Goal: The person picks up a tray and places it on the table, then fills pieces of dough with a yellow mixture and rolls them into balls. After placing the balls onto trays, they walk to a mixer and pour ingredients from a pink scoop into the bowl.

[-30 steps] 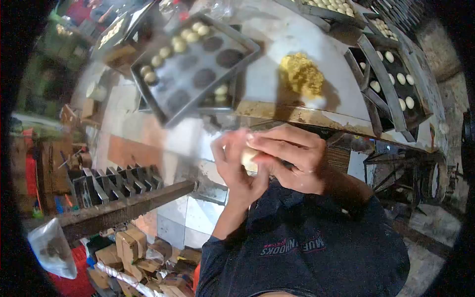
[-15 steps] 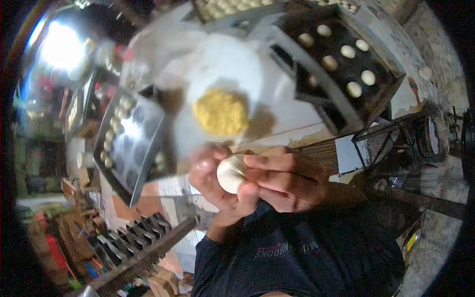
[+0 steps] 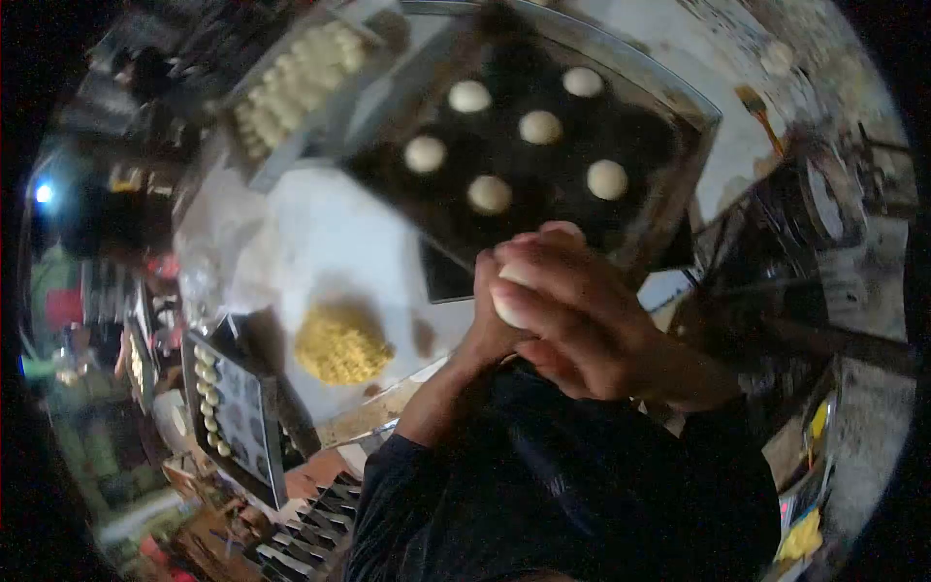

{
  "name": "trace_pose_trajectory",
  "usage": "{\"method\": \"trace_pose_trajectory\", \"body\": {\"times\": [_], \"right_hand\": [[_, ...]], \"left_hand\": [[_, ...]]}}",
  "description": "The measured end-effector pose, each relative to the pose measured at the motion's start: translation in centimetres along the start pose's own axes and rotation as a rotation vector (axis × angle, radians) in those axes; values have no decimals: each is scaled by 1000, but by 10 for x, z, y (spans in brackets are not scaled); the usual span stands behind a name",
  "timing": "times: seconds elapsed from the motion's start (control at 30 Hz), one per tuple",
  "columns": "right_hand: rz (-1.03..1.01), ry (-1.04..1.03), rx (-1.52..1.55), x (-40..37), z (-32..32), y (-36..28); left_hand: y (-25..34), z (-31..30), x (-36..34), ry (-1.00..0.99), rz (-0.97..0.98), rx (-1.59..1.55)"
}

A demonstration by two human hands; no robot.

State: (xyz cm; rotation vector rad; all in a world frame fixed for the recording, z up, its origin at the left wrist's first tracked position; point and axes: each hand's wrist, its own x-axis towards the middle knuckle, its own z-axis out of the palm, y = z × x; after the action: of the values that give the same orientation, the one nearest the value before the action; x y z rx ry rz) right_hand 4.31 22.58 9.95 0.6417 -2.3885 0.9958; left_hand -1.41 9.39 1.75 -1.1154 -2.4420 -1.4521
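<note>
My left hand (image 3: 483,315) and my right hand (image 3: 592,315) are closed together in front of my chest, at the near edge of the dark baking tray. Between them is a pale dough ball (image 3: 508,308), mostly hidden by the fingers. Several round dough balls, one of them a ball (image 3: 540,127) near the middle, sit spaced apart on the black tray (image 3: 645,126). Left of my hands, a crumbly yellow mound of filling (image 3: 341,344) lies on the white work surface (image 3: 325,218).
A tray packed with pale dough pieces (image 3: 305,82) stands at the back left. To the left, another tray (image 3: 254,407) has small balls along one side. A brush (image 3: 761,121) lies at the right. Metal racks (image 3: 315,524) are at lower left.
My view has swung right, so the black tray now lies straight ahead. Both hands have moved right and up, and the fingers now cover most of the dough ball.
</note>
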Motion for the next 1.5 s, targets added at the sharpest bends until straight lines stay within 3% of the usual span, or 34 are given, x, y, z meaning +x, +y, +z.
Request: {"method": "trace_pose_trajectory", "body": {"times": [0.03,0.07,0.1,0.17,0.2,0.27,0.33,0.37,0.4,0.43,0.5,0.53,0.6,0.63,0.67,0.7,0.73,0.77,0.8,0.83,0.87,0.9,0.93,0.97,1.03,1.1,1.13,1.17,1.23,1.27,1.33,1.37,1.43,1.5], "right_hand": [[-92,-70,-67,-5,4,8],[-82,-31,-126,-11,-1,17],[-70,-43,-142,-15,-8,27],[108,-60,12,-20,-25,51],[286,-22,134,-25,-33,66],[516,134,215,-23,-44,105],[560,229,-227,-8,-55,161],[392,189,-444,-5,-58,194],[532,-115,-518,-11,-63,221],[511,-117,-521,-17,-64,229],[663,-500,-596,-18,-56,233],[877,-671,-528,-2,-56,224],[668,-585,-600,-33,-60,263],[717,-590,-522,-20,-64,248],[799,-566,-438,-11,-69,245],[516,-302,-439,-45,-72,286],[468,-308,-689,-50,-82,294],[422,-293,-947,-37,-95,281],[377,116,-949,-7,-64,211],[337,173,-910,-19,-69,208],[354,280,-644,-5,-39,157],[248,220,-636,0,-25,133],[147,161,-635,5,-6,111],[100,235,-581,16,28,77],[18,139,-763,36,70,15],[-8,121,-703,37,80,-9],[-35,104,-641,41,81,-18],[-47,119,-644,46,83,-24],[-28,172,-555,53,80,-37],[-41,203,-514,62,87,-47],[-51,184,-477,74,102,-63],[-57,164,-442,77,109,-69],[-22,144,-249,78,131,-82],[61,144,241,66,169,-68]], "left_hand": [[6,12,5,-197,-190,-196],[-7,31,2,-45,151,411],[-15,42,-3,-45,153,388],[1,31,20,-345,-221,-611],[14,15,49,-672,-487,-509],[6,14,43,-423,-351,-602],[-4,-4,36,-264,-359,-660],[-11,-16,29,-194,-378,-752],[-3,-45,28,-220,-440,-634],[-8,-60,18,-120,-384,-594],[-5,-103,-5,-33,-414,-526],[-11,-120,-19,-14,-381,-524],[-23,-151,-59,35,-389,-485],[-31,-171,-74,-23,-270,-284],[-28,-193,-90,-79,-332,-242],[-25,-217,-106,-129,-401,-205],[-41,-242,-126,-101,-256,-81],[-52,-277,-148,-43,-261,-53],[-75,-308,-177,157,-290,-24],[-102,-340,-206,350,-302,-3],[-122,-377,-223,499,-523,-58],[-170,-413,-247,661,-523,109],[-194,-452,-262,703,-874,297],[-241,-485,-291,682,-971,417],[-280,-522,-314,693,-1114,835],[-314,-547,-341,612,-1165,1087],[-303,-555,-334,471,-1242,1078],[-305,-551,-343,523,-1215,1067],[-338,-555,-350,465,-1401,1149],[-334,-556,-347,469,-1402,1150],[-323,-552,-338,293,-1155,1028],[-311,-542,-330,282,-1153,1034],[-271,-507,-303,544,-1072,837],[-193,-430,-264,818,-625,373]]}}
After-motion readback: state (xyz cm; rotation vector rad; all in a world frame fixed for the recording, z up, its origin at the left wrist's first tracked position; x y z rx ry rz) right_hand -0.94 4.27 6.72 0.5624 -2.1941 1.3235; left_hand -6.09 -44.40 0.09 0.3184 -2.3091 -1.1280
